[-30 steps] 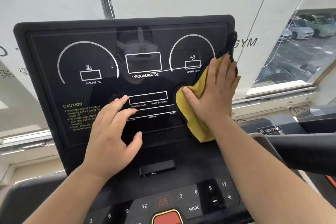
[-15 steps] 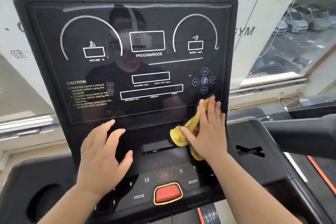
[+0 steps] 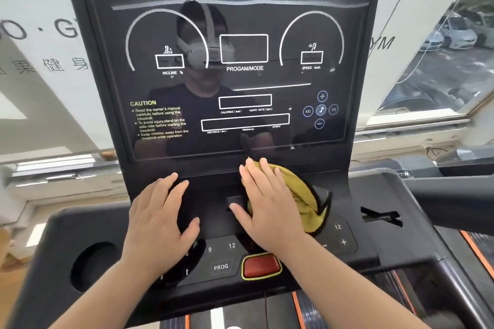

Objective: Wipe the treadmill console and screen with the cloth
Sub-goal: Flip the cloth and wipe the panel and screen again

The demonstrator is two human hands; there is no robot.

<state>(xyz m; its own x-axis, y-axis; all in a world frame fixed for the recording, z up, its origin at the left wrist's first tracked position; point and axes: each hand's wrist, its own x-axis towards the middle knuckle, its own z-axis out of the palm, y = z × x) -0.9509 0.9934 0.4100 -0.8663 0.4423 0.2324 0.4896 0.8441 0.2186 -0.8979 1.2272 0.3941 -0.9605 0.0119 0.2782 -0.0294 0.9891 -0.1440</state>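
Note:
The black treadmill console point(image 3: 374, 235) fills the head view, with its dark glossy screen point(image 3: 240, 83) upright above a sloped button panel. My right hand point(image 3: 270, 211) lies flat, pressing a yellow cloth point(image 3: 302, 195) onto the panel just below the screen's lower edge, right of centre. Most of the cloth sticks out to the right of the hand. My left hand point(image 3: 160, 222) rests flat with fingers spread on the panel's left half, holding nothing. A red stop button point(image 3: 260, 266) sits just below my right wrist.
A round cup holder point(image 3: 92, 266) is sunk into the console's left wing and a cross-shaped slot point(image 3: 381, 218) into the right. A black handrail point(image 3: 454, 195) runs off to the right. Windows lie behind the console, with parked cars seen at the upper right.
My right hand has carried the cloth down from the screen's right side to the panel below it and leftward. My left hand slid down off the screen onto the panel.

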